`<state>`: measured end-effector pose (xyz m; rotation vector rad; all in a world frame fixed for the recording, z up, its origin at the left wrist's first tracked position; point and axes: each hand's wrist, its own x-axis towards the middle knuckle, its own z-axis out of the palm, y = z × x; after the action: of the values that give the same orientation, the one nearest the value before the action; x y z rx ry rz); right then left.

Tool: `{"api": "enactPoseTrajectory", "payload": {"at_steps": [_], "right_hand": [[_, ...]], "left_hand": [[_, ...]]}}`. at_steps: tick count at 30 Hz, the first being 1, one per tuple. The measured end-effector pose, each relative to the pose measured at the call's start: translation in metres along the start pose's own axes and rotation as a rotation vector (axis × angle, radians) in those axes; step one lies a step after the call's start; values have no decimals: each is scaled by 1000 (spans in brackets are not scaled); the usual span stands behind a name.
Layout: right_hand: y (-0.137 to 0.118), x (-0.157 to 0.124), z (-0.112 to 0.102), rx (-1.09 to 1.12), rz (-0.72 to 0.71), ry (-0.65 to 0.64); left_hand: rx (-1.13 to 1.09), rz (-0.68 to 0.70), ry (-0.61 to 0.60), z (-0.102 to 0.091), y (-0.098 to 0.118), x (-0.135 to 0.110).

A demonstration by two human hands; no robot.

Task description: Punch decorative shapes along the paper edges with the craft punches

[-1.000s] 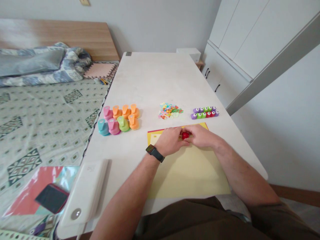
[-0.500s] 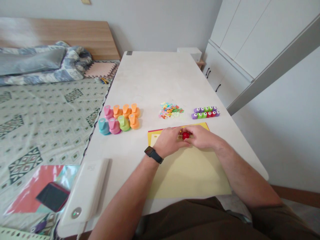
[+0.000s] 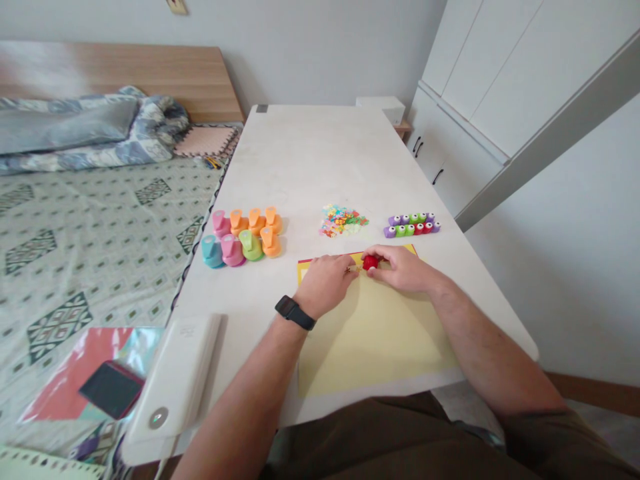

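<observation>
My right hand (image 3: 403,270) pinches a small round red object (image 3: 371,262) in its fingertips, over the far edge of a pale yellow paper sheet (image 3: 375,340). My left hand (image 3: 325,287), with a black watch (image 3: 295,313) on its wrist, rests on the same sheet, its fingertips beside a tiny paper shape (image 3: 347,270). Its fingers hide whatever lies directly beneath them. A yellow card with a red edge (image 3: 320,261) shows under the sheet's far end.
Several colourful craft punches (image 3: 243,237) stand left of the sheet on the white table (image 3: 310,160). Beyond lie loose paper shapes (image 3: 343,221) and a row of small punches (image 3: 411,225). A white power bank (image 3: 173,380) sits at the table's left edge, next to a bed.
My left hand has drawn back leftward from the red object and the watch has moved with it. The right hand still pinches the red object, and the view has shifted slightly.
</observation>
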<state>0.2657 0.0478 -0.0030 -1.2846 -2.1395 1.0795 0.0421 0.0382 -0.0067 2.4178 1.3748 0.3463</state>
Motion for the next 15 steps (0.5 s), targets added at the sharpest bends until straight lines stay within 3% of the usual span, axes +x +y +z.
{"api": "enactPoseTrajectory", "payload": {"at_steps": [15], "right_hand": [[8, 2, 6, -98, -82, 6]], "left_hand": [[-79, 40, 54, 11, -7, -5]]}}
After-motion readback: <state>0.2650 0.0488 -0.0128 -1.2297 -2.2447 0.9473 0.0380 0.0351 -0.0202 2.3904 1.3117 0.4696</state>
